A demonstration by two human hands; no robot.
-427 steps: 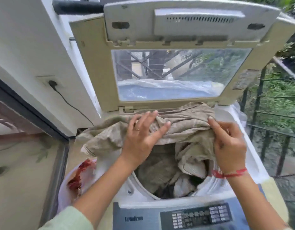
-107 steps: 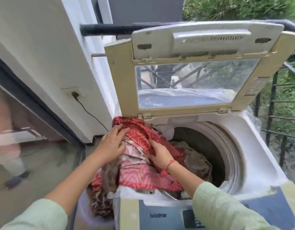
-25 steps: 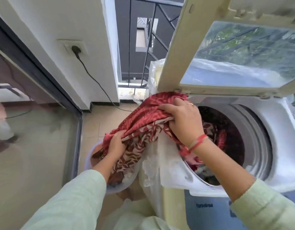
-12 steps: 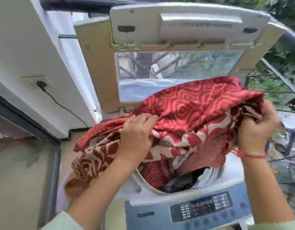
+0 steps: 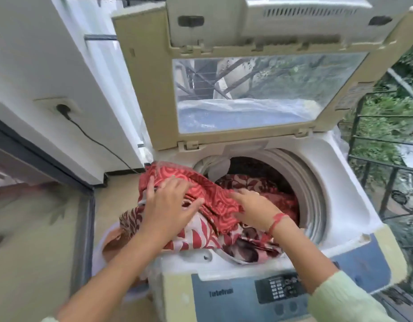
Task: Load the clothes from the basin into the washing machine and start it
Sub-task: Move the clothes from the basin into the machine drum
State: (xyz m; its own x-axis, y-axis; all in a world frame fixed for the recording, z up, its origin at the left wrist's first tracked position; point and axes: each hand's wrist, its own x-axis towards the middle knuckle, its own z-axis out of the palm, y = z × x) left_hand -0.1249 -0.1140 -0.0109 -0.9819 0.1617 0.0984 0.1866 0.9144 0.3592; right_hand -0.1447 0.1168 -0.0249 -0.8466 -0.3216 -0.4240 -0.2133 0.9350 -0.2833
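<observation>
The red patterned cloth (image 5: 214,205) lies draped over the left rim of the washing machine (image 5: 354,219), half inside the drum at frame centre, its tail trailing into the basin (image 5: 101,249) at lower left. The left hand (image 5: 168,205) presses on it with fingers spread flat; the right hand (image 5: 254,210) also lies open upon it. Half a second ago both hands gripped the cloth, raised before the lid (image 5: 140,89).

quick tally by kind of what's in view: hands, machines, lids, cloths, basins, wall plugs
bare hands: 2, left hand and right hand
white top-load washing machine: 1
open beige lid: 1
red patterned cloth: 1
pale plastic basin: 1
black wall plug: 1
total: 7
</observation>
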